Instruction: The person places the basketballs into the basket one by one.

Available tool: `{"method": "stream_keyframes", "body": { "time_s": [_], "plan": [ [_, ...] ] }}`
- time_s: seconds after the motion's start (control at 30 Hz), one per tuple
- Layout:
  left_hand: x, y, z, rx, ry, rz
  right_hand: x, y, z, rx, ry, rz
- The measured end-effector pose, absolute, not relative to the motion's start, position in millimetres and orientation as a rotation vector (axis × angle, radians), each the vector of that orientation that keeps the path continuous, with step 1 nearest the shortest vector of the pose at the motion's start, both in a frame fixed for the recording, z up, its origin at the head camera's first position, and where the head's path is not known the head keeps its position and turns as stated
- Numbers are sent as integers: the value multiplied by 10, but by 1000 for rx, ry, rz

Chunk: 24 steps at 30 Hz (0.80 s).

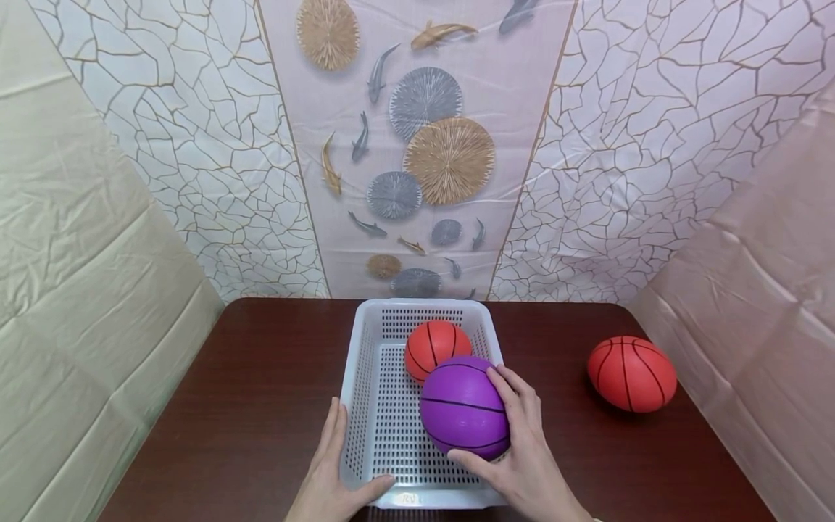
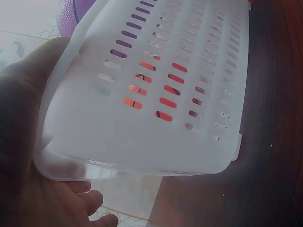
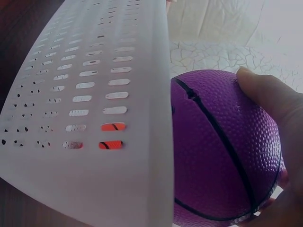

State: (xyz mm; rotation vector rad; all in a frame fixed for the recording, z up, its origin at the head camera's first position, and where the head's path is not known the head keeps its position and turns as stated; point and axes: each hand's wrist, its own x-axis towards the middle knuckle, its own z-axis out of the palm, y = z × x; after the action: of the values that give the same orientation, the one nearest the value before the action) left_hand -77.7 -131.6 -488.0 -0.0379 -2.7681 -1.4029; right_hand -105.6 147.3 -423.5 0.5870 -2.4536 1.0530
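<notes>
At lower centre, the right hand (image 1: 525,457) is gripping one purple ball (image 1: 464,406) over the right side of one basket (image 1: 443,499); the left hand (image 1: 328,471), thumb and fingers spread, is touching its lower-left corner. Of two red balls, one (image 1: 433,348) is lying inside, the other (image 1: 631,373) resting at right, near the table (image 1: 261,406) edge, open surface stretching between.

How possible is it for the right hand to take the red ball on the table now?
Probably not yet: the right hand grips the purple ball, so it would likely need to release it before taking that red ball.
</notes>
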Motion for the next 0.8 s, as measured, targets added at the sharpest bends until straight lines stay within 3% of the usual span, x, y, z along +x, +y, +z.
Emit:
{"method": "stream_keyframes", "body": {
  "time_s": [0.27, 0.8],
  "plan": [
    [-770, -1315, -4909, -90, -2733, -1364, -1050, 1490, -4202, 656, -2452, 1073],
    [-777, -1313, -4914, -99, -2720, -1348, -1179, 1861, -4099, 439, -2346, 1123]
  ]
}}
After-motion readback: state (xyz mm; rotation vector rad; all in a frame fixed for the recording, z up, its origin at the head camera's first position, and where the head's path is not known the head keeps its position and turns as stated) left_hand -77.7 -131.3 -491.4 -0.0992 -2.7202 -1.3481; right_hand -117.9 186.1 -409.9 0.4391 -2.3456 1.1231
